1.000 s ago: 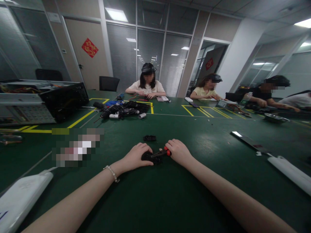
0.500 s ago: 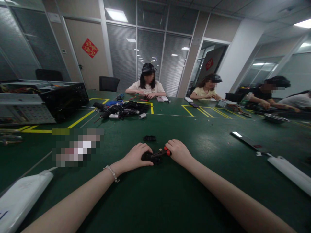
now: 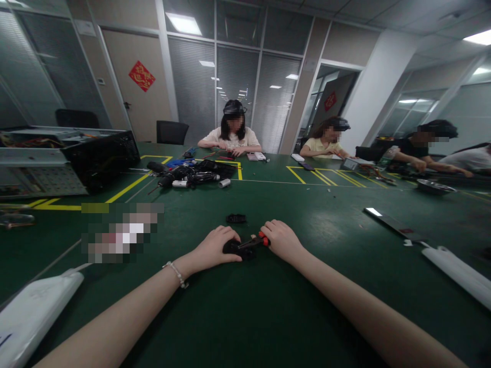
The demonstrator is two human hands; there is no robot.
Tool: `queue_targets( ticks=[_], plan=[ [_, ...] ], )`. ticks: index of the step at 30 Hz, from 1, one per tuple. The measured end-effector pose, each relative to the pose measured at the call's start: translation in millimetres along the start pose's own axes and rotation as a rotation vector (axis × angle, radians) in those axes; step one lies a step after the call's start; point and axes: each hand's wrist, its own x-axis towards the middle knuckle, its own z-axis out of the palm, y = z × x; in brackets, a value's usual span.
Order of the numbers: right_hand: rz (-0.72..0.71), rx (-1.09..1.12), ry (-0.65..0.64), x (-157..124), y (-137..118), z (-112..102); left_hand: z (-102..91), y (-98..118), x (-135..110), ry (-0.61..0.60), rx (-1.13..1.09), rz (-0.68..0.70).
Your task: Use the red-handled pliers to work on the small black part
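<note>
**Two hands closed on a black part and a red-handled tool**

Small black plastic part (image 3: 235,250) flat on the dark green table mat (image 3: 268,317), just below the middle of the view. Clamped from 9 o'clock by the left hand (image 3: 213,248), fingers curled over its top, beaded bracelet (image 3: 176,273) on the wrist. Touched at 3 o'clock by the tip of a red-handled dark metal tool (image 3: 254,240), its handles gripped in the closed right hand (image 3: 282,240). Hands near each other, not touching.

At 12 o'clock, just beyond, a second small black piece (image 3: 236,218) lying loose. Farther at 11 o'clock, a heap of black power tools (image 3: 192,175); at 10 o'clock, an open grey computer case (image 3: 57,161). At 8 o'clock, a white plastic power strip (image 3: 34,312); at 3 o'clock, a long white bar (image 3: 458,272) and a flat dark strip (image 3: 391,223). Along the far edge, from 12 to 2 o'clock, other people seated at work.
</note>
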Motion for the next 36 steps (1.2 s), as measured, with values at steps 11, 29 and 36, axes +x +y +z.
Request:
queue_targets(
  ticks=[11, 29, 36],
  plan=[
    [-0.008, -0.001, 0.003, 0.4, -1.2, -0.4, -0.1, -1.0, 0.7, 0.005, 0.005, 0.020],
    [0.000, 0.014, -0.005, 1.7, -0.5, -1.7, -1.1, 0.7, -0.3, -0.006, -0.013, -0.003],
    [-0.017, 0.016, -0.005, 0.8, 0.3, -0.3, -0.9, 0.5, 0.4, 0.008, 0.000, 0.017]
  ],
)
